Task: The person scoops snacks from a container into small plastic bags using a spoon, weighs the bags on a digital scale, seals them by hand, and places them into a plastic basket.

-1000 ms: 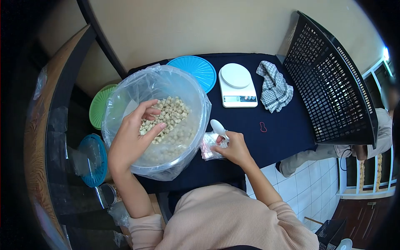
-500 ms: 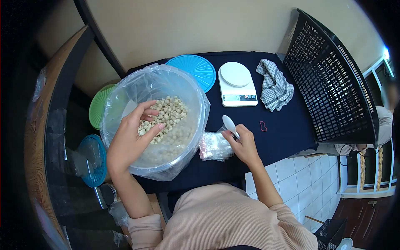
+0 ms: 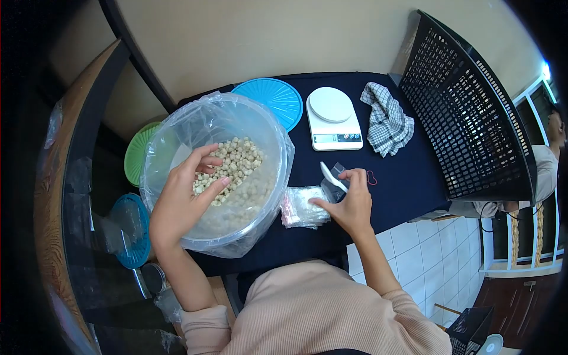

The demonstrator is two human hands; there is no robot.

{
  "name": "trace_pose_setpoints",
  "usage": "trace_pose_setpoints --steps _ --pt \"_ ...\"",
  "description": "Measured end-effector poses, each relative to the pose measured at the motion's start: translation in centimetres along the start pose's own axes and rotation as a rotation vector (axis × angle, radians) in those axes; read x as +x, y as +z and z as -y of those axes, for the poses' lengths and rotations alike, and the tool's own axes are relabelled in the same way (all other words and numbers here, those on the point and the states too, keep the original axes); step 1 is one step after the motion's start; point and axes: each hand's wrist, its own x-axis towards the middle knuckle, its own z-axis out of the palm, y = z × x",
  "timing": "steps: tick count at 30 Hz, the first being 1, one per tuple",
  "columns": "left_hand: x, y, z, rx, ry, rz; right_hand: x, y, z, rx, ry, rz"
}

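Scale (image 3: 333, 125) markings too small to read; left hand (image 3: 188, 192) spread wide; right hand (image 3: 353, 206) holding spoon (image 3: 332, 176)

Smooth, glossy plastic bags (image 3: 303, 206)

The right grip (image 3: 353, 204) partly hides the white spoon (image 3: 333, 177); the display (image 3: 336, 138) of the scale (image 3: 329, 105) is unreadably small.

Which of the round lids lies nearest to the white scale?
The upper blue lid, just left of the scale; the green lid and lower blue lid lie beyond the tub.
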Motion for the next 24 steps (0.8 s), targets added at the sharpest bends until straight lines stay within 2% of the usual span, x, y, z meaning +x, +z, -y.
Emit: trace_pose_setpoints --steps 2,4,6,7,10,12,14,16,18,20,24 --pt "0.0 0.0 0.1 0.002 0.004 -0.006 0.7 0.1 -1.6 0.247 -0.112 -0.107" --pt "-0.1 0.0 0.3 0.011 0.012 -0.014 1.6 0.3 -3.4 0.535 -0.017 -0.083" --pt "-0.1 0.0 0.3 -0.024 0.027 -0.028 3.0 -2.5 -1.5 0.765 0.174 0.045" --pt "0.0 -0.1 0.1 -0.058 0.041 -0.034 4.0 -3.2 -0.6 0.937 0.184 0.052" --pt "0.0 -0.4 -0.6 -0.089 0.083 -0.071 7.5 -6.2 2.3 1.017 0.076 0.167" --pt "0.1 -0.4 -0.2 -0.142 0.097 -0.112 9.8 -6.7 5.3 1.065 -0.167 0.219" --pt "0.2 -0.5 -0.2 -0.257 0.184 -0.189 11.4 -6.7 8.8 1.039 -0.253 0.378" --pt "0.1 -0.7 0.0 -0.248 0.194 -0.218 12.5 -5.0 10.9 0.891 -0.307 0.487" --pt "0.1 -0.7 0.4 -0.361 0.269 -0.245 12.5 -3.5 13.3 0.941 -0.352 0.589" --pt "0.0 -0.6 0.4 -0.336 0.269 -0.297 12.5 -2.1 14.3 0.978 -0.403 0.630" --pt "-0.2 -0.8 -0.5 -0.432 0.136 -0.328 12.7 -1.0 15.2 0.871 -0.403 0.728"
